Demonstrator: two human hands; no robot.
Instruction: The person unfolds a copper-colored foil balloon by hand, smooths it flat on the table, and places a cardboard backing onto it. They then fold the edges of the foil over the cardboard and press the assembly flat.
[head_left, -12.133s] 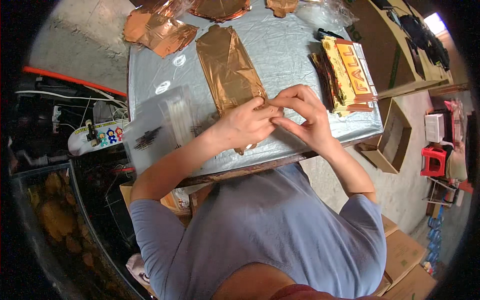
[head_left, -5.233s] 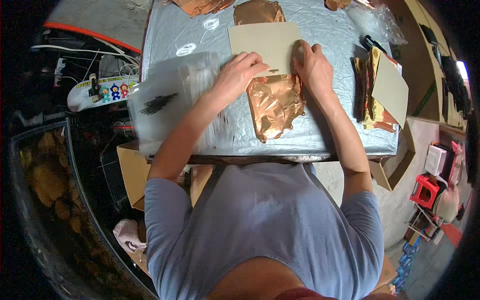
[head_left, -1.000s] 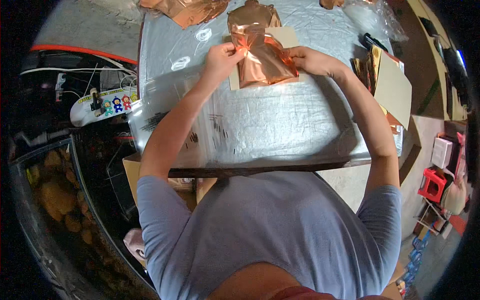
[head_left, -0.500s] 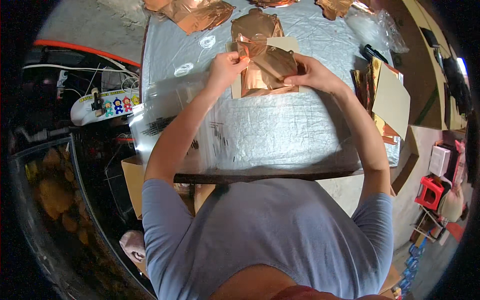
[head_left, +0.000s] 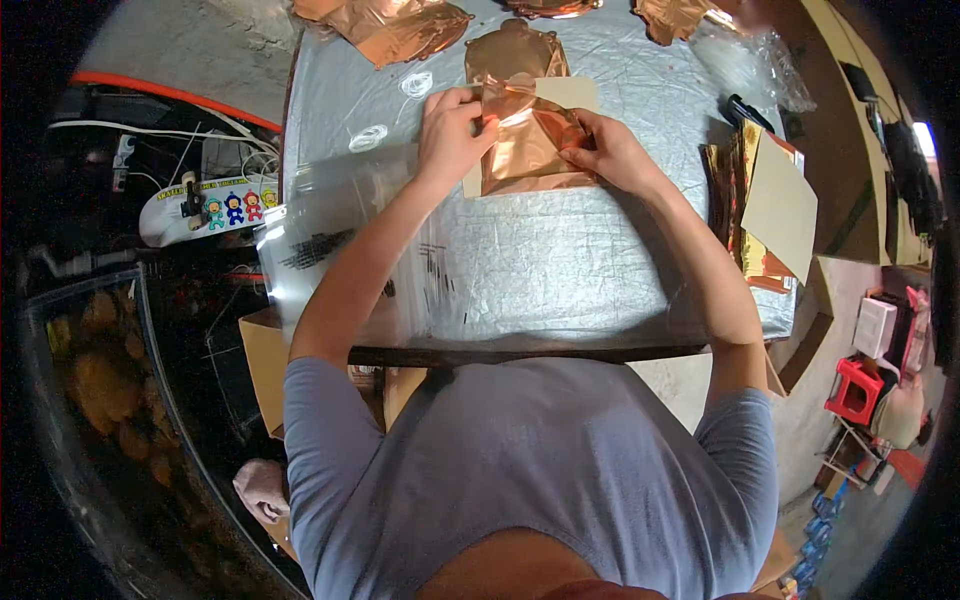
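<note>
Copper-coloured foil (head_left: 530, 145) lies on a silver-covered table (head_left: 560, 270), well apart from the near edge, between the person's two hands. It covers much of a beige card (head_left: 568, 92), whose far right part shows beyond it; more foil reaches past the card's far edge, seemingly of the same piece, though the join is hidden. The long axis of the whole runs away from the person. The foil is just right of the left hand (head_left: 455, 135) and just left of the right hand (head_left: 615, 150); both touch its sides, so neither is nearer. The right thumb and forefinger are parted only a little and seem to pinch the foil's right edge between them. The left hand is half curled, its thumb at the left edge; whether it grips, I cannot tell.

Counted from large to small: one table; one layered pile of clear plastic bags (head_left: 340, 195) at the left, too overlapped to count; one stack of cards (head_left: 785, 205) at the right, its number hidden, a plain beige one tilted on top; three lots of foil at the far edge, left (head_left: 410, 35), middle (head_left: 555, 6) and right (head_left: 668, 18); one crumpled clear wrapper (head_left: 740, 60); two white loops (head_left: 415, 84); one black pen-like object (head_left: 748, 112)
</note>
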